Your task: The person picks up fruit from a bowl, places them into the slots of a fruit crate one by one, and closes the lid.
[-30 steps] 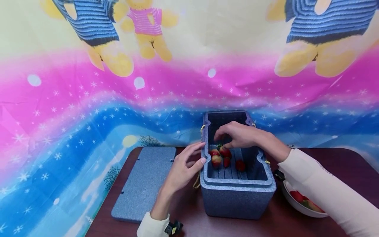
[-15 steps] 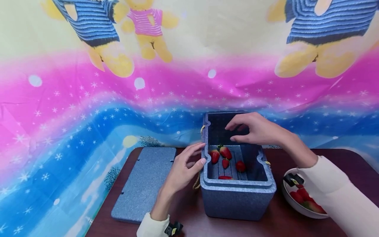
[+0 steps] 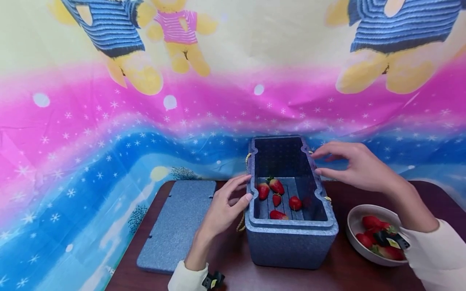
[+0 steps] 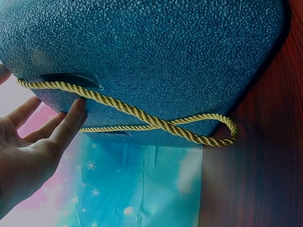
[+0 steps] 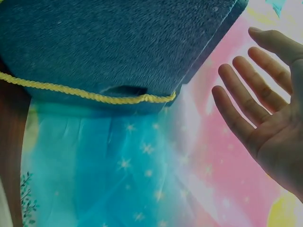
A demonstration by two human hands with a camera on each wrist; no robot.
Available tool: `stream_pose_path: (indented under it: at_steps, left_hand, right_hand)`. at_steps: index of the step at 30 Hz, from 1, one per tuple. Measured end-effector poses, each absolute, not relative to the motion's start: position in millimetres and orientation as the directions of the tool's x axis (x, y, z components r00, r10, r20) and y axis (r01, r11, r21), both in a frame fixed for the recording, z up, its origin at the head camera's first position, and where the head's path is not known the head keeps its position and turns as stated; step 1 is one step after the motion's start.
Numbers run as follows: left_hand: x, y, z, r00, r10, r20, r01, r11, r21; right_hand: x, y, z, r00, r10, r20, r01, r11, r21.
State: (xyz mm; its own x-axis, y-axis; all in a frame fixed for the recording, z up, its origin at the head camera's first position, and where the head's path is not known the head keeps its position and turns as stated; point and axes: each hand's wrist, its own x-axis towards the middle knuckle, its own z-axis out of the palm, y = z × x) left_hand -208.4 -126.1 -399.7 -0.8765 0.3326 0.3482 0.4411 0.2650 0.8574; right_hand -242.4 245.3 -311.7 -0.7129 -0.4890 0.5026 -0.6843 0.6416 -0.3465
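A grey foam box (image 3: 291, 248) stands uncovered on the table, with several strawberries (image 3: 276, 186) lying apart on its ribbed floor. My left hand (image 3: 227, 204) rests its fingertips against the box's left rim, fingers fairly straight. In the left wrist view, the fingers (image 4: 71, 120) touch the box's side by a twisted gold rope (image 4: 118, 104). My right hand (image 3: 358, 167) hovers just off the box's right side, holding nothing. Its fingers (image 5: 241, 106) are spread and relaxed in the right wrist view, apart from the box wall and its yellow rope (image 5: 85, 94).
A white bowl (image 3: 351, 228) with several strawberries sits right of the box, partly below my right wrist and its black strap. The flat grey foam lid (image 3: 178, 222) lies on the dark wooden table (image 3: 233, 262) at left. A printed cloth (image 3: 218, 97) hangs behind.
My right hand has lifted from among the strawberries and moved right, out past the box's right rim. One strawberry has shifted to the near wall. The left hand stays put.
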Motion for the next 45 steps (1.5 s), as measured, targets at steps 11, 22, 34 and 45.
stream_pose_path:
  at_steps: [11, 22, 34, 45]
  left_hand:
    - [-209, -126, -399, -0.876, 0.335, 0.347, 0.441, 0.263, 0.858]
    - [-209, -125, -400, -0.873, 0.335, 0.355, 0.444, 0.243, 0.862]
    - [-208, -124, -399, -0.872, 0.329, 0.362, 0.449, 0.245, 0.860]
    - [-207, -124, -399, -0.872, 0.328, 0.363, 0.449, 0.241, 0.860]
  right_hand:
    - [-222, 277, -341, -0.781, -0.396, 0.482, -0.598, 0.697, -0.396]
    - [-208, 316, -384, -0.813, -0.355, 0.462, -0.539, 0.759, -0.366]
    - [-189, 353, -420, -0.841, -0.364, 0.401, -0.505, 0.793, -0.340]
    - [-173, 368, -449, -0.894, -0.363, 0.264, -0.444, 0.800, -0.403]
